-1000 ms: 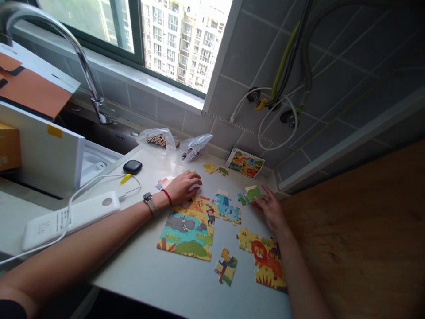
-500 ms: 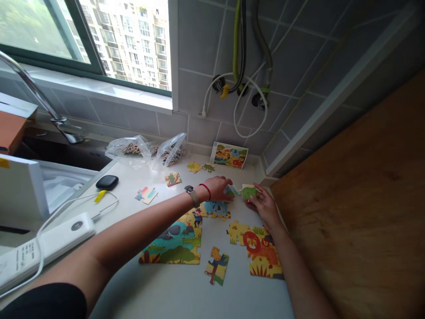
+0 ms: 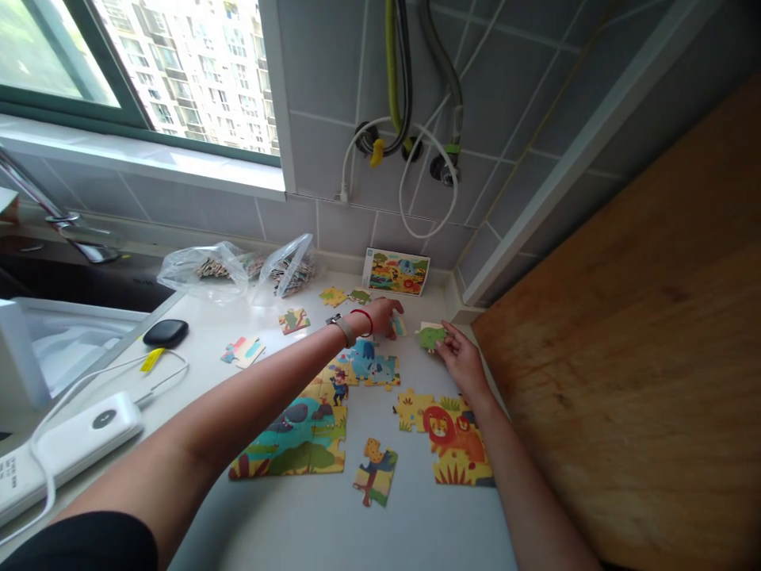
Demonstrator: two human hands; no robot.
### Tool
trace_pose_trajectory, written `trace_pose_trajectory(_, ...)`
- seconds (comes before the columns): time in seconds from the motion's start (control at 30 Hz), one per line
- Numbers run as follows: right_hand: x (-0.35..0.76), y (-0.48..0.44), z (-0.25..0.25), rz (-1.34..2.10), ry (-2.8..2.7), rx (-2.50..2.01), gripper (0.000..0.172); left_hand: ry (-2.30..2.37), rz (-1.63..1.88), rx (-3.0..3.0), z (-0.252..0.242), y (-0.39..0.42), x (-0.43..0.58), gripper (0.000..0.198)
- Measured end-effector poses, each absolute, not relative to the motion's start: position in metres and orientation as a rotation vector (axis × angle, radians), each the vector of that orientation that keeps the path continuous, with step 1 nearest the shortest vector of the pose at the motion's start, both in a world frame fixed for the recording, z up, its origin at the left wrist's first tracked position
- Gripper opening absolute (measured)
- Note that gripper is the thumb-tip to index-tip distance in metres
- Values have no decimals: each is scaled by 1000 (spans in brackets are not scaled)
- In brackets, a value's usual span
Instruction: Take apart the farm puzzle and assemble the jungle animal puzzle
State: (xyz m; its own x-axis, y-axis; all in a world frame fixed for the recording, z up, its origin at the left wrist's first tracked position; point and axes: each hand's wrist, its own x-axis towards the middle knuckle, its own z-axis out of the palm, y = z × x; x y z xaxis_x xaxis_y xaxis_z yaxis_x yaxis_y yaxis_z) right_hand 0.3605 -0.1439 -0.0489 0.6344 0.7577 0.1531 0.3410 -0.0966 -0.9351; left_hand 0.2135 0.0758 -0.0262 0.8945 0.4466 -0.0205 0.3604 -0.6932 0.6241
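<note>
My left hand (image 3: 385, 317), with a watch and red cord on the wrist, reaches across and closes its fingers on a pale-blue puzzle piece (image 3: 399, 324), partly hidden by them. On the right, my right hand (image 3: 462, 358) pinches a green puzzle piece (image 3: 430, 338) between thumb and fingers. Below my left hand lies a joined section with elephants (image 3: 374, 362), linked to a pond section (image 3: 315, 436) partly covered by my left forearm. A joined lion section (image 3: 457, 440) lies beside my right forearm. Between these sections is a small joined leopard-and-tree section (image 3: 376, 473).
Loose pieces (image 3: 294, 320) lie left of my left hand. Behind stand plastic bags of pieces (image 3: 291, 268) and a picture card (image 3: 396, 272) against the wall. A power strip (image 3: 71, 444), cable and black case (image 3: 166, 333) are at left, by the sink (image 3: 89, 277). A wooden panel (image 3: 624, 333) bounds the right.
My left hand has drawn slightly back toward the wall and away from my right hand, with the pale-blue piece. My right hand still holds the green piece. The view has turned slightly right.
</note>
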Motion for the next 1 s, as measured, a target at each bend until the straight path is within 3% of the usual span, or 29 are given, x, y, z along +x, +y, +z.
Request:
trace_pose_trajectory(0.33, 351, -129, -49, 255, -1001, -1829, 70, 699, 472, 2062, -21, 109, 160, 39)
trace_pose_trajectory(0.5, 346, -131, -46, 4, -1190, -1949, 50, 634, 501, 1798, -16, 104, 132, 37)
trace_pose_trajectory(0.67, 346, -137, -48, 61, -1353, -1942, 33, 569, 413, 1629, -10, 93, 114, 33)
trace_pose_trajectory(1.0, 331, -142, -44, 83, -1566, -1963, 29, 535, 294, 1494, -3, 85, 106, 29)
